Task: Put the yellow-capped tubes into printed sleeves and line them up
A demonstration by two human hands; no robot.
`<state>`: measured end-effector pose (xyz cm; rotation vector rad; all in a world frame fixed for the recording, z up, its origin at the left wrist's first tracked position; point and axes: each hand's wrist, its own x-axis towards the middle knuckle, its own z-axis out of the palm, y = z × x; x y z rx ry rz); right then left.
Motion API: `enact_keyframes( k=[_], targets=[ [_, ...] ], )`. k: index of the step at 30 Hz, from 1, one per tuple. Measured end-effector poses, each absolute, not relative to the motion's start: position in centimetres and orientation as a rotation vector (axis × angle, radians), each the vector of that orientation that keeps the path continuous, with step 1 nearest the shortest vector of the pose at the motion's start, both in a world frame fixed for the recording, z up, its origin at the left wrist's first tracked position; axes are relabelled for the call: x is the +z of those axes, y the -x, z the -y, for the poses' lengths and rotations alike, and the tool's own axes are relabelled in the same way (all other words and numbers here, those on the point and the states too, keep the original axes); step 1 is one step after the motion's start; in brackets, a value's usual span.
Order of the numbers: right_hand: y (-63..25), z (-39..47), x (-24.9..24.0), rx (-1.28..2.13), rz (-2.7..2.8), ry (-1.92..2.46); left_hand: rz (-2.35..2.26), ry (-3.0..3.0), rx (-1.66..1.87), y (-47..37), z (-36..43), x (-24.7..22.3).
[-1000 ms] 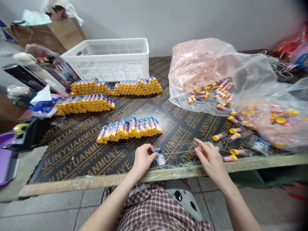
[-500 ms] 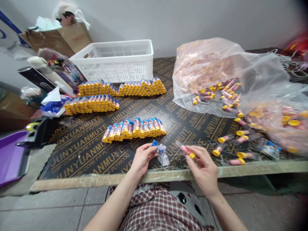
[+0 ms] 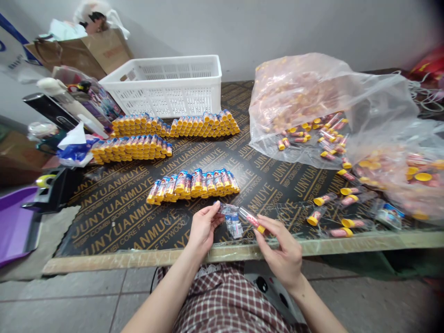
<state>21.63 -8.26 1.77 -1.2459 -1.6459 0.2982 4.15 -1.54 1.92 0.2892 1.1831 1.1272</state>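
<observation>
My right hand (image 3: 280, 247) pinches a clear tube of pink candy (image 3: 250, 219) by its yellow-capped end. The tube is tilted, its clear end pointing up and left. My left hand (image 3: 205, 227) grips the edge of a printed plastic sleeve (image 3: 227, 209) between thumb and fingers. The tube's clear end is close to the sleeve; I cannot tell whether they touch. Under the sleeve lie more small printed sleeves (image 3: 235, 227) on the dark board. Just beyond my hands stands a row of sleeved candy tubes (image 3: 197, 183) with blue labels and yellow caps.
More stacked tubes (image 3: 132, 149) sit at the left, before a white plastic basket (image 3: 166, 92). A large clear bag of tubes (image 3: 298, 92) lies at the back right. Loose unsleeved tubes (image 3: 350, 200) are scattered at the right. A purple dustpan (image 3: 17, 222) is at the far left.
My right hand has moved left with the candy tube, bringing it near the sleeve. The sleeve in my left hand has swung out to the right, toward the tube.
</observation>
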Motion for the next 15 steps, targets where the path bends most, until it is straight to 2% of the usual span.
enact_keyframes(
  k=[8, 15],
  targets=[
    [-21.0, 8.3, 1.9, 0.460, 1.748, 1.178, -1.121, -0.470, 1.168, -5.1, 2.3, 2.3],
    [-21.1, 8.1, 1.4, 0.553, 1.751, 1.134, -1.029, -0.488, 1.000, -5.1, 2.8, 3.2]
  ],
)
